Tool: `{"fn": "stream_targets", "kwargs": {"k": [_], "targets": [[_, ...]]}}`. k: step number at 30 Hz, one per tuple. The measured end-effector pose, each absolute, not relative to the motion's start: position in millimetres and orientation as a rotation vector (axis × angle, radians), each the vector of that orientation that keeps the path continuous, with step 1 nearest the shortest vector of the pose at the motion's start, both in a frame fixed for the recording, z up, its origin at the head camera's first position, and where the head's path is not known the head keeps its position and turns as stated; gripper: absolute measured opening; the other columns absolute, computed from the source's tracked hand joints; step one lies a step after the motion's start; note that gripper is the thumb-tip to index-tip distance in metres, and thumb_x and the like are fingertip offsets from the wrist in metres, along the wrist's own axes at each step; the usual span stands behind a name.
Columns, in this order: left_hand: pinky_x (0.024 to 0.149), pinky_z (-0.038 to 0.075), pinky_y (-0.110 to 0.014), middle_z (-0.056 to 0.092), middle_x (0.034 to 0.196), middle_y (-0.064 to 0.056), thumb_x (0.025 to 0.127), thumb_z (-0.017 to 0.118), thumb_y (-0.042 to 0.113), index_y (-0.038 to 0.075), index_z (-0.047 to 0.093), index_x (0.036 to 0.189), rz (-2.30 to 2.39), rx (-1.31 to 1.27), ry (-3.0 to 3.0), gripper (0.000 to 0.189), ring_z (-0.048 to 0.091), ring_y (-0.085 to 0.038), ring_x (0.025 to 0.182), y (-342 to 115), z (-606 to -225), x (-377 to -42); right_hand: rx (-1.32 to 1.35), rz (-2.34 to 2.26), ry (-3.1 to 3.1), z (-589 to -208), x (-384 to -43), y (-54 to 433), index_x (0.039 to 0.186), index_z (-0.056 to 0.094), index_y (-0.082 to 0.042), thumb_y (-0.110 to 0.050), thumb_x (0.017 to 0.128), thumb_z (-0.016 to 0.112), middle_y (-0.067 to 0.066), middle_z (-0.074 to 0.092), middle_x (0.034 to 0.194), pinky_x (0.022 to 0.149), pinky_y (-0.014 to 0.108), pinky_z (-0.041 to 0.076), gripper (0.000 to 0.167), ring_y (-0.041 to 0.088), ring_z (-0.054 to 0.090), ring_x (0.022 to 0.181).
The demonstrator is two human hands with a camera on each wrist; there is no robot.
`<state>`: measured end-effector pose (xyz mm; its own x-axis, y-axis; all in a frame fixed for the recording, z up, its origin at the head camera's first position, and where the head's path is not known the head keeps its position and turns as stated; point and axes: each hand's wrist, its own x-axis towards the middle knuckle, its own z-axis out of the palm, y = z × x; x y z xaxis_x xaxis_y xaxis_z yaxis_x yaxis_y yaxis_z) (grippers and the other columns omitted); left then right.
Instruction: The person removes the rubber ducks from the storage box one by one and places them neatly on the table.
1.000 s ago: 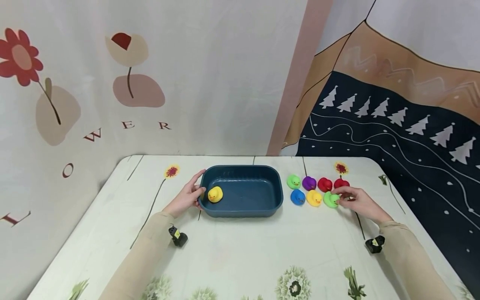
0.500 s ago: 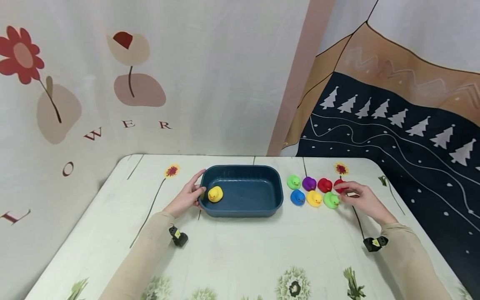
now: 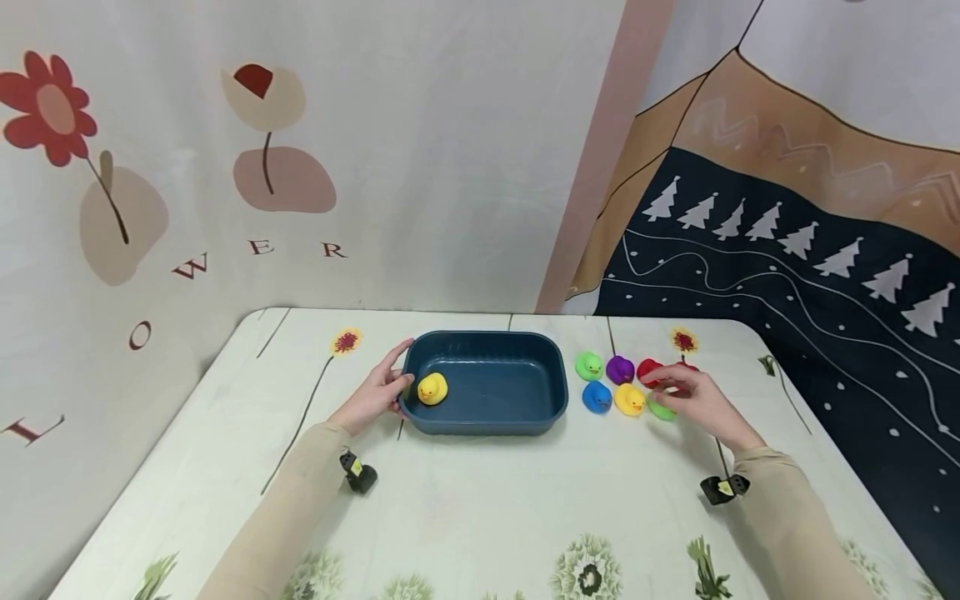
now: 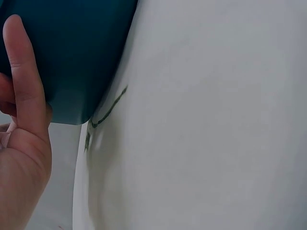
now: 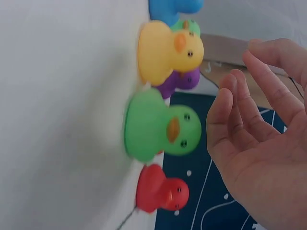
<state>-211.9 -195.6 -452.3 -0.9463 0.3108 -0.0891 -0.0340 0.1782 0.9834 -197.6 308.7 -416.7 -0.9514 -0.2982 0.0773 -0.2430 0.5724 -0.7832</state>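
Observation:
My left hand (image 3: 375, 388) grips the left end of a dark blue rectangular tub (image 3: 487, 427), thumb at the rim; in the left wrist view one finger (image 4: 26, 72) lies straight along the tub's outer wall. Inside the tub, at its left, sits a yellow rubber duck (image 3: 432, 389). My right hand (image 3: 701, 404) hovers over the right end of a two-row group of rubber ducks, with nothing between its bent fingers. Under it are a green duck (image 5: 148, 125) and a red duck (image 5: 160, 189), partly covered in the head view. A second red duck (image 3: 647, 370) is by the fingertips.
Left of my right hand stand a yellow duck (image 3: 629, 400), a blue duck (image 3: 597, 397), a purple duck (image 3: 619, 369) and another green duck (image 3: 588, 366). A flower-printed cloth (image 3: 480, 500) covers the table. Printed curtains (image 3: 450, 167) hang behind it.
My right hand has shifted from the front green duck to the rightmost red duck, then back left over the green and red ducks. The ducks, tub and left hand stay in place.

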Motion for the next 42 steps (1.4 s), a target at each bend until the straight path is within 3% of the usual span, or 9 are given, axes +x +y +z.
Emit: {"fn": "stream_targets", "kwargs": {"k": [12, 19, 32, 42], "targets": [[0.057, 0.058, -0.035, 0.041, 0.075, -0.008, 0.102, 0.043, 0.007, 0.019, 0.010, 0.157, 1.825, 0.268, 2.206, 0.065, 0.046, -0.015, 0.052, -197, -452, -212, -0.602, -1.469, 2.630, -429, -205, 282, 0.113, 0.065, 0.005, -0.005, 0.091, 0.066, 0.021, 0.062, 0.108, 0.079, 0.022, 0.051, 0.025, 0.019, 0.058, 0.091], [0.056, 0.058, -0.035, 0.040, 0.073, -0.006, 0.102, 0.043, 0.007, 0.018, 0.010, 0.157, 1.829, 0.275, 2.202, 0.065, 0.044, -0.014, 0.051, -196, -454, -214, -0.632, -1.436, 2.624, -427, -210, 267, 0.113, 0.066, 0.004, -0.003, 0.089, 0.067, 0.022, 0.061, 0.109, 0.078, 0.025, 0.052, 0.025, 0.025, 0.057, 0.093], [0.057, 0.058, -0.033, 0.042, 0.075, -0.006, 0.102, 0.043, 0.008, 0.018, 0.010, 0.157, 1.817, 0.278, 2.216, 0.065, 0.046, -0.014, 0.053, -197, -453, -212, -0.706, -1.436, 2.577, -418, -213, 246, 0.111, 0.068, -0.001, -0.009, 0.089, 0.070, 0.015, 0.063, 0.103, 0.077, 0.025, 0.051, 0.024, 0.025, 0.057, 0.090], [0.056, 0.057, -0.032, 0.042, 0.076, -0.009, 0.102, 0.043, 0.008, 0.021, 0.010, 0.157, 1.809, 0.263, 2.220, 0.065, 0.047, -0.015, 0.052, -197, -452, -212, -0.812, -1.467, 2.537, -408, -215, 216, 0.112, 0.068, -0.002, -0.006, 0.089, 0.068, 0.020, 0.061, 0.110, 0.080, 0.032, 0.053, 0.023, 0.026, 0.058, 0.093]]}}
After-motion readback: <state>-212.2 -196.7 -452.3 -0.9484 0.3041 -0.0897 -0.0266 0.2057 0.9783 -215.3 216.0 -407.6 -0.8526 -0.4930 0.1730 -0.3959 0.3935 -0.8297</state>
